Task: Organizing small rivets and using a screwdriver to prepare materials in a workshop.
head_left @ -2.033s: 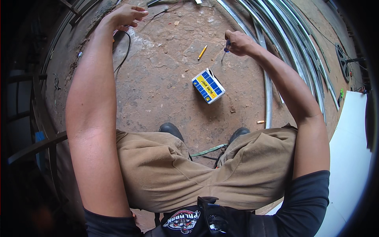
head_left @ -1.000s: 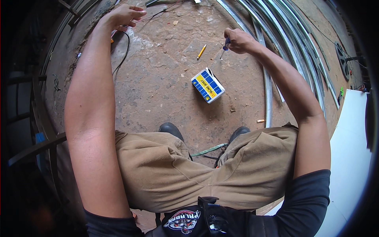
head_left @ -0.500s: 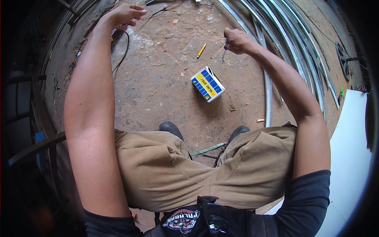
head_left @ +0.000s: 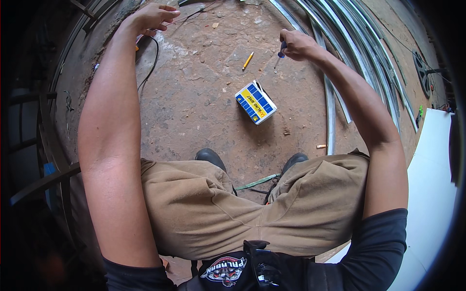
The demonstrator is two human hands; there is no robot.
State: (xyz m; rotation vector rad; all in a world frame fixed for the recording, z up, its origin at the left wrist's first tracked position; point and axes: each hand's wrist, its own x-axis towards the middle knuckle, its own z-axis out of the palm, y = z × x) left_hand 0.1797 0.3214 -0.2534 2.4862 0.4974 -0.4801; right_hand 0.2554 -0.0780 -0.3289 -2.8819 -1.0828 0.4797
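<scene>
My right hand (head_left: 297, 44) is closed around the dark blue handle of a screwdriver (head_left: 280, 57), its thin metal shaft pointing down toward the floor. A small light bit shows at the tip, too small to name. At the upper left, my left hand (head_left: 154, 18) reaches out with the fingers extended and apart, and no held object shows in it. Close by it run a black cable (head_left: 156, 56) and a thin reddish line. A yellow pencil-like stick (head_left: 248, 61) lies left of the screwdriver. Nearer to me stands a blue, yellow and white rivet box (head_left: 256, 103), its top flap raised.
Long metal channels (head_left: 335, 43) lie along the right side. A white sheet (head_left: 429, 194) is at the far right, near a dark wheel-like part (head_left: 421, 75). Dark metal frames (head_left: 46, 131) stand at left. A small orange-and-white stub (head_left: 321, 146) is on the rough floor.
My right hand has shifted slightly away from me and to the right, tilting the screwdriver and showing more of its handle. My left hand has barely moved.
</scene>
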